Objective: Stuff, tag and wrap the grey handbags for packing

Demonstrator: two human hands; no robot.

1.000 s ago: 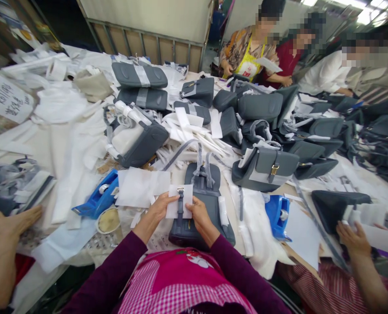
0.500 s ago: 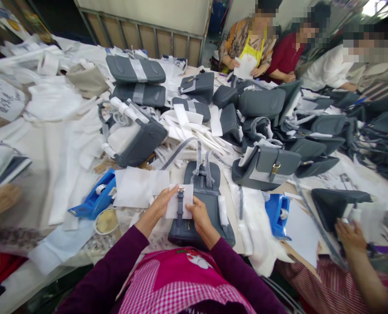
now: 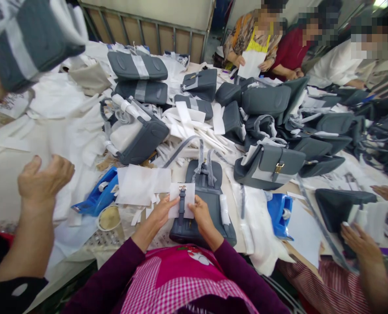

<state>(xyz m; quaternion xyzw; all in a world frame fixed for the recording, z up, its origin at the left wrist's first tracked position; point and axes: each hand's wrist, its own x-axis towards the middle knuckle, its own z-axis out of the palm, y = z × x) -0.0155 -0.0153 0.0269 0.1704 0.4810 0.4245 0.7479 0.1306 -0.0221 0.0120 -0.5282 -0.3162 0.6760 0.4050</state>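
Observation:
A dark grey handbag [image 3: 212, 205] lies flat on the table in front of me, its looped handles [image 3: 201, 162] wrapped in clear film. Over its left side is a small white sheet [image 3: 190, 199], with a buckled grey strap [image 3: 182, 206] running down on top. My left hand [image 3: 163, 212] pinches the sheet's left edge beside the strap. On the other side, my right hand [image 3: 202, 214] grips the sheet's right edge with closed fingers. The strap's lower end reaches the bag, close to a small gold fitting.
Blue tape dispensers stand left [image 3: 99, 192] and right [image 3: 280, 216], with a tub of pale paste [image 3: 109, 218] near the left one. More grey bags [image 3: 141, 135] and white strips [image 3: 187, 120] fill the back. Co-workers' hands [image 3: 45, 181] are at both sides.
My left hand has slid down from the buckle along the sheet's edge. At the left, a co-worker's hand has come in and a wrapped grey bag is now held up high.

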